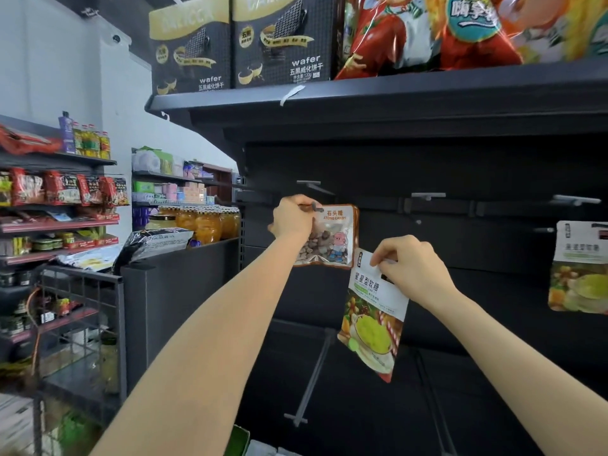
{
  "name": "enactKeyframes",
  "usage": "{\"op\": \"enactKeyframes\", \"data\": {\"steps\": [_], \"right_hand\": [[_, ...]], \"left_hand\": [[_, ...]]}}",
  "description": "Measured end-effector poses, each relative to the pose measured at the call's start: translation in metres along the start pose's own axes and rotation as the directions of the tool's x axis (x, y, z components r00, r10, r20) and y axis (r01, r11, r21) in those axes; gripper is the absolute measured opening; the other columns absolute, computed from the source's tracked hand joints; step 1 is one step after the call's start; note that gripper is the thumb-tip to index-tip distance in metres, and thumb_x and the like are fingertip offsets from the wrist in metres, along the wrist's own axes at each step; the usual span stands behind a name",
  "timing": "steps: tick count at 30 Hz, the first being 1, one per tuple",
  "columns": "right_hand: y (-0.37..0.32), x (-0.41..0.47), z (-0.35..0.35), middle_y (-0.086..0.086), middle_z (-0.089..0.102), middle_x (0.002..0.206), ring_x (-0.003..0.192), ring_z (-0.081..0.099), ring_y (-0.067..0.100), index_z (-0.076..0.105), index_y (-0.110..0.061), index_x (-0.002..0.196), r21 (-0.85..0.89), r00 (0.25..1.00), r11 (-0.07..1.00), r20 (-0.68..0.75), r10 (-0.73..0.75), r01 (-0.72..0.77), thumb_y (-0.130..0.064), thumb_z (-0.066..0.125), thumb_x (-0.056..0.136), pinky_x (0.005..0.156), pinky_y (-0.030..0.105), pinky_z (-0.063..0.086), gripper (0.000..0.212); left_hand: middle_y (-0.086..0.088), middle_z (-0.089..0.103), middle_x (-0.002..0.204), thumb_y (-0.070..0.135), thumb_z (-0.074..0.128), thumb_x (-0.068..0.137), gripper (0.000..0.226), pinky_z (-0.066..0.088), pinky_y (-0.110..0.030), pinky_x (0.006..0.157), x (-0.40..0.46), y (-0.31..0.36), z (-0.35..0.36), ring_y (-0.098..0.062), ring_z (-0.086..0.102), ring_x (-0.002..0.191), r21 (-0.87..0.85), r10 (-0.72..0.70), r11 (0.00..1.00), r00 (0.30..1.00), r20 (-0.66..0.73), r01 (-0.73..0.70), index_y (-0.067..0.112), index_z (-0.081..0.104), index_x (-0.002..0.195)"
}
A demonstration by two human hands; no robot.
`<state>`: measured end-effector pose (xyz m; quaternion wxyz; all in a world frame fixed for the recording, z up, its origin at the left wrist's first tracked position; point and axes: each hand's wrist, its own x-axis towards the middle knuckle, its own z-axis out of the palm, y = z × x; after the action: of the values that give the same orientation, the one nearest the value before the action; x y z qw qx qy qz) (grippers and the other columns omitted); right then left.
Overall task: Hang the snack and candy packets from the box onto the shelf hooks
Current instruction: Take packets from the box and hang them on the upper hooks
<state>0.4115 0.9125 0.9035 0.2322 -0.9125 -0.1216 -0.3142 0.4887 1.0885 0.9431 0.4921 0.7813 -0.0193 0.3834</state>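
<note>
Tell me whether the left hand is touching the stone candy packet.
Touching. The head view shows the left hand pinching the top left corner of the stone candy packet, its fingers curled over the edge by a hook.

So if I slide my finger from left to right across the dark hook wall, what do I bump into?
left hand → stone candy packet → right hand on a green candy packet → hanging green packet

Stone candy packet [332,235] left — fruit candy packet [371,320] lower right
</note>
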Motion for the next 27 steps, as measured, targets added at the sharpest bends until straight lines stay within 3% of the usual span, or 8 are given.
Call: {"op": "enactKeyframes", "data": {"steps": [3,7,10,13,15,19,23,27], "right_hand": [[0.005,0.0,-0.003,-0.006,0.066,0.092,0.086,0.062,0.014,0.066,-0.028,0.08,0.005,0.999,1.0,-0.032,0.006,-0.006,-0.009,0.053,0.089,0.064,0.033,0.053,0.025],[0.008,-0.001,-0.003,-0.006,0.067,0.091,0.087,0.063,0.015,0.066,-0.03,0.078,0.025,0.999,1.0,-0.051,0.002,0.0,-0.008,0.053,0.089,0.071,0.038,0.055,0.027],[0.012,-0.001,-0.002,-0.004,0.068,0.092,0.088,0.064,0.016,0.066,-0.031,0.077,0.064,0.999,0.998,-0.032,-0.002,0.004,-0.007,0.054,0.089,0.075,0.042,0.056,0.029],[0.018,-0.007,-0.005,-0.002,0.069,0.095,0.089,0.065,0.015,0.07,-0.025,0.08,0.108,1.0,0.994,-0.013,-0.017,0.018,-0.004,0.054,0.089,0.079,0.039,0.056,0.028],[0.023,-0.013,-0.011,-0.002,0.069,0.095,0.092,0.063,0.013,0.072,-0.02,0.084,0.122,1.0,0.992,-0.015,-0.015,0.017,-0.001,0.053,0.089,0.079,0.029,0.054,0.028],[0.046,-0.029,-0.03,-0.005,0.068,0.09,0.09,0.062,0.007,0.073,-0.017,0.084,0.188,1.0,0.982,-0.018,-0.02,0.023,0.0,0.052,0.089,0.072,0.008,0.044,0.028],[0.08,-0.051,-0.058,-0.012,0.067,0.082,0.086,0.062,0.001,0.074,-0.017,0.082,0.277,0.997,0.96,-0.071,-0.011,0.03,-0.003,0.057,0.087,0.07,0.006,0.046,0.023],[0.117,-0.068,-0.098,-0.016,0.064,0.086,0.085,0.058,-0.009,0.073,-0.022,0.081,0.283,0.982,0.957,-0.189,-0.016,0.07,-0.006,0.064,0.084,0.074,0.003,0.041,0.018]], "left_hand": [[-0.002,0.053,0.124,0.02,0.059,0.09,0.02,0.03,-0.044,0.099,-0.004,-0.003,-0.001,-0.024,0.042,0.122,0.168,0.076,0.983,0.996,-0.045,-0.067,0.031,0.064,0.106],[-0.009,0.038,0.132,0.029,0.064,0.086,0.046,0.034,-0.04,0.099,-0.042,-0.015,0.004,-0.025,0.036,0.123,0.434,0.206,0.894,0.963,-0.172,-0.114,0.016,0.044,0.125],[-0.004,0.052,0.104,0.03,0.062,0.089,0.027,0.038,-0.031,0.077,-0.073,-0.025,0.016,-0.017,0.048,0.094,0.235,0.269,0.943,0.955,-0.128,-0.234,0.012,0.046,0.101],[-0.002,0.058,0.092,0.026,0.054,0.095,0.013,0.043,-0.024,0.071,-0.092,-0.023,0.023,-0.011,0.054,0.081,-0.165,0.285,0.954,0.929,0.238,-0.251,0.015,0.048,0.096],[-0.003,0.059,0.097,0.023,0.055,0.094,0.014,0.048,-0.024,0.074,-0.101,-0.017,0.026,-0.013,0.058,0.086,-0.242,0.329,0.937,0.868,0.373,-0.252,0.018,0.046,0.104],[0.002,0.057,0.101,0.011,0.062,0.087,0.026,0.044,-0.016,0.074,-0.114,-0.002,0.034,-0.012,0.056,0.087,-0.19,0.439,0.898,0.786,0.434,-0.396,0.023,0.048,0.106],[0.006,0.059,0.104,0.003,0.058,0.088,0.031,0.044,-0.012,0.079,-0.137,0.025,0.055,-0.002,0.054,0.094,-0.263,0.519,0.855,0.742,0.424,-0.448,0.026,0.054,0.107],[0.007,0.057,0.109,0.001,0.054,0.089,0.036,0.048,-0.026,0.087,-0.164,0.059,0.09,-0.005,0.053,0.102,-0.308,0.556,0.829,0.75,0.359,-0.467,0.028,0.055,0.112]]}}
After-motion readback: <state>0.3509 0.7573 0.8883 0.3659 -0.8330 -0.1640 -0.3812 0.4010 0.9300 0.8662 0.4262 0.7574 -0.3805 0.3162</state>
